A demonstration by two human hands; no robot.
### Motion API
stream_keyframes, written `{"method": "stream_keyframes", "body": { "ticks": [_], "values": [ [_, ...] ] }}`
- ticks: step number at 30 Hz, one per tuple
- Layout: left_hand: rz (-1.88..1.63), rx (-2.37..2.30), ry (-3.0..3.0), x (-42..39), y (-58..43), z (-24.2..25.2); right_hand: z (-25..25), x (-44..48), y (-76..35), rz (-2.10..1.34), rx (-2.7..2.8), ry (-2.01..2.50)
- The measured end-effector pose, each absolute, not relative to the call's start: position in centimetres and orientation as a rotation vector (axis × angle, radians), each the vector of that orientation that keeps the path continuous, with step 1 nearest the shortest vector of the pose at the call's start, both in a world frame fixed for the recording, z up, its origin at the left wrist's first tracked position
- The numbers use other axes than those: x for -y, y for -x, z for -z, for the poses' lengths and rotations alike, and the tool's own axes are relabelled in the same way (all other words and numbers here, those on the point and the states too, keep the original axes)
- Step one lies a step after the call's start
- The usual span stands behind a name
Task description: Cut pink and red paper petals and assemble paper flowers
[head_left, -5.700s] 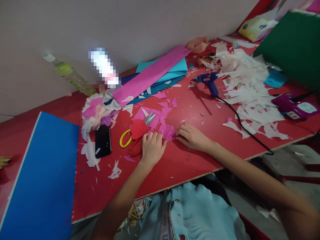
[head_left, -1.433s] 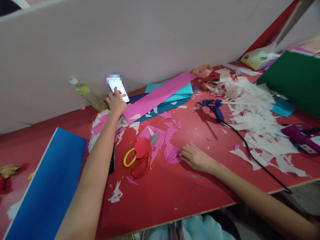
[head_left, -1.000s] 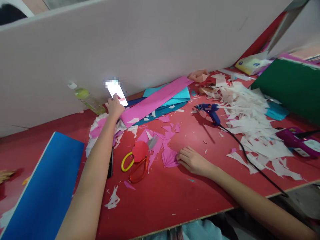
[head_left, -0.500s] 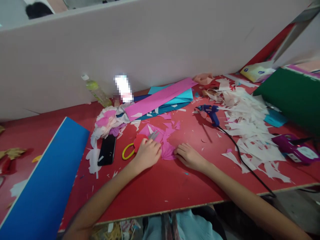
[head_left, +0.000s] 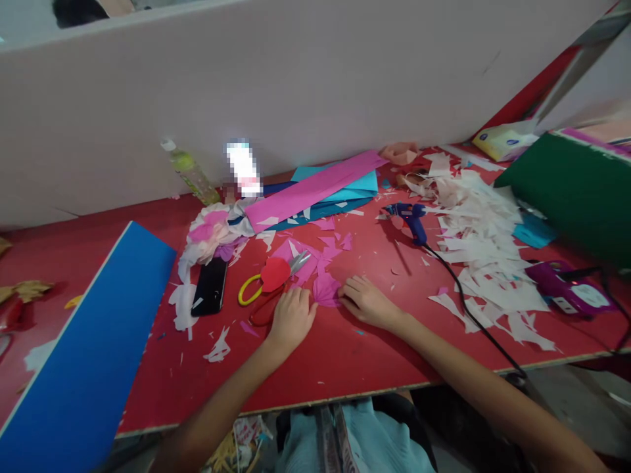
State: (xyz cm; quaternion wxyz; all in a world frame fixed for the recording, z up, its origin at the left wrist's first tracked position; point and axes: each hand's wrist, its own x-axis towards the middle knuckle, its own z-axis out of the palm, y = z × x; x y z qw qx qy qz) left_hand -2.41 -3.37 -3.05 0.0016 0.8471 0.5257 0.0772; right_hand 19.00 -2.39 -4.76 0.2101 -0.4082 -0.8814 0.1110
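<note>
A creased pink paper piece [head_left: 326, 290] lies flat on the red table between my hands. My left hand [head_left: 292, 316] rests palm down at its left, fingers stretched out and nothing held. On the right side, my right hand [head_left: 365, 301] has its bent fingertips at the paper's edge; whether they pinch it is too small to tell. Scissors with yellow and red handles [head_left: 251, 289] lie just beyond my left hand, with a round red paper piece [head_left: 275, 274] over them. Pink scraps [head_left: 331, 249] are scattered behind the creased piece.
A blue glue gun [head_left: 410, 220] with a black cord lies to the right, beside white paper scraps [head_left: 493, 256]. A black phone [head_left: 210, 287], a bottle [head_left: 194, 177] and a blue board [head_left: 93, 341] stand or lie left. Folded pink paper [head_left: 315, 190] is behind.
My left hand has moved back towards me and left, uncovering more of the scissors and the red paper piece. My right hand stays beside the creased pink paper.
</note>
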Motion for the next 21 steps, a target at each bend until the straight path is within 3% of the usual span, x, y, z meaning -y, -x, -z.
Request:
{"method": "stream_keyframes", "body": {
  "ticks": [13, 16, 21],
  "values": [
    [-0.317, -1.624, -2.748, 3.1, 2.0, 4.0, 4.4, 2.4, -18.9, -0.423, 2.284, 1.192],
    [-0.467, -1.583, -2.799, 2.6, 2.3, 3.8, 4.1, 1.8, -19.0, -0.759, 1.721, 1.272],
    [-0.915, -1.464, -2.866, 1.7, 2.8, 2.3, 3.1, 0.2, -18.2, -1.777, 0.776, 0.953]
  ]
}}
